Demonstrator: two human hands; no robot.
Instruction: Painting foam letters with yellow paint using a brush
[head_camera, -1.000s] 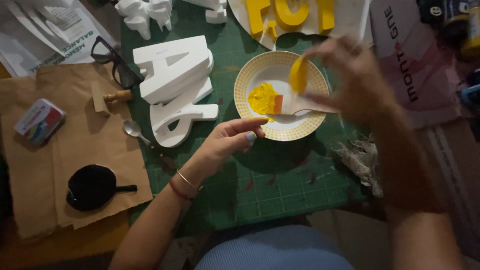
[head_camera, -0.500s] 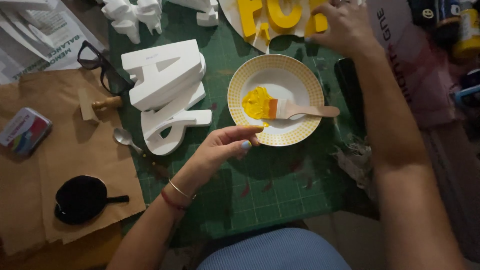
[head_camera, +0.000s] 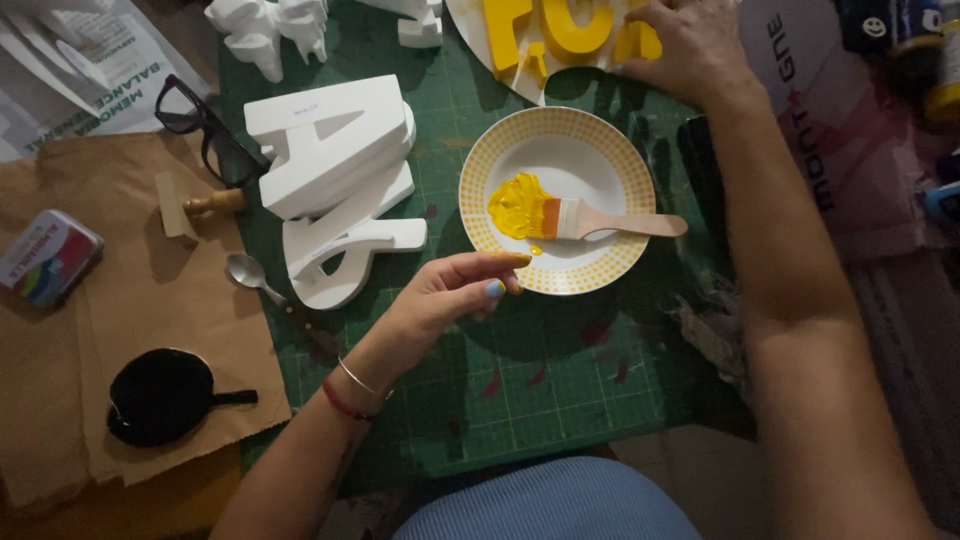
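Note:
A white plate (head_camera: 600, 150) with a yellow dotted rim sits on the green cutting mat (head_camera: 560, 380). Yellow paint (head_camera: 515, 203) is pooled in it, and a wooden-handled brush (head_camera: 610, 222) lies across it with its bristles in the paint. My left hand (head_camera: 450, 298) rests at the plate's near rim, fingers loosely curled, one fingertip smeared yellow, holding nothing. My right hand (head_camera: 690, 45) reaches to the far edge and presses on yellow-painted letters (head_camera: 555, 28) lying on a white sheet.
Two stacked white block letters (head_camera: 335, 180) lie left of the plate, a metal spoon (head_camera: 250, 275) beside them. Black glasses (head_camera: 205, 125), a small wooden stamp (head_camera: 190, 208), a colourful tin (head_camera: 45, 255) and a black paint shape (head_camera: 160, 395) sit on brown paper. More white letters (head_camera: 270, 30) lie far left.
My right hand let go of the brush, which now lies in the plate, and moved up to the yellow letters. My left hand stayed by the plate.

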